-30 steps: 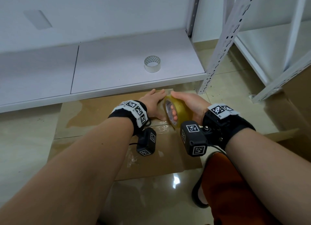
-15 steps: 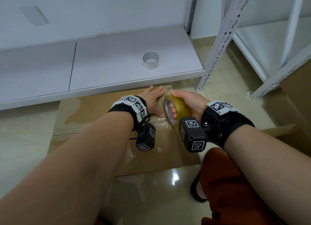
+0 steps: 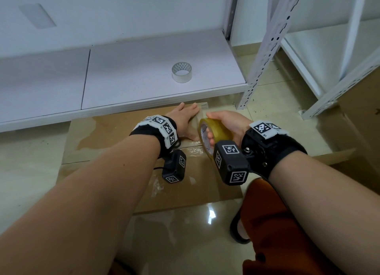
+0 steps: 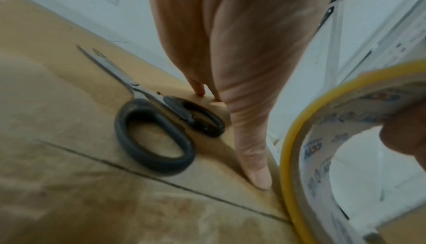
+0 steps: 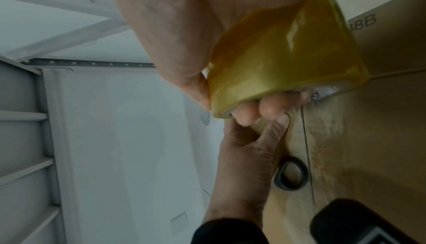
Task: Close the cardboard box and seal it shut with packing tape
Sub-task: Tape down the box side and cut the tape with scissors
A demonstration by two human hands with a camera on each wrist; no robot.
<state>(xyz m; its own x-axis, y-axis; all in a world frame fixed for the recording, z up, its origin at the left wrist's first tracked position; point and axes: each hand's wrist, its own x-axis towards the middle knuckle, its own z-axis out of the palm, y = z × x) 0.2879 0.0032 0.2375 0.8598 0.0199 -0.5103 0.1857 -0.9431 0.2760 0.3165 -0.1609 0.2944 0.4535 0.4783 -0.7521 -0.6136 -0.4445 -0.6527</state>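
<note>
The shelf [image 3: 144,73] runs white and low across the far side, its slotted post [image 3: 261,55] rising at the right. Just in front of it, on the tiled floor, sits the box [image 3: 115,135], flaps down, a dark seam crossing its brown top in the left wrist view.

Both forearms reach forward over the box, side by side. The left hand [image 3: 186,120] lies palm down at the far edge of the top, fingers straight and together, pressing the cardboard; its thumb [image 4: 253,149] stretches flat toward the tape. The right hand [image 3: 228,123] is just beside it, knuckles up, gripping the tape roll [image 3: 213,134]: fingers [image 5: 265,107] hooked through the core, thumb clamped on the outer yellow wrap. The roll stands on edge against the box top, near the left thumb tip.

Scissors [image 4: 159,124] lie flat on the box under the left wrist, black handles just beside the fingers.

A second, clear roll [image 3: 182,72] rests on the shelf.
</note>
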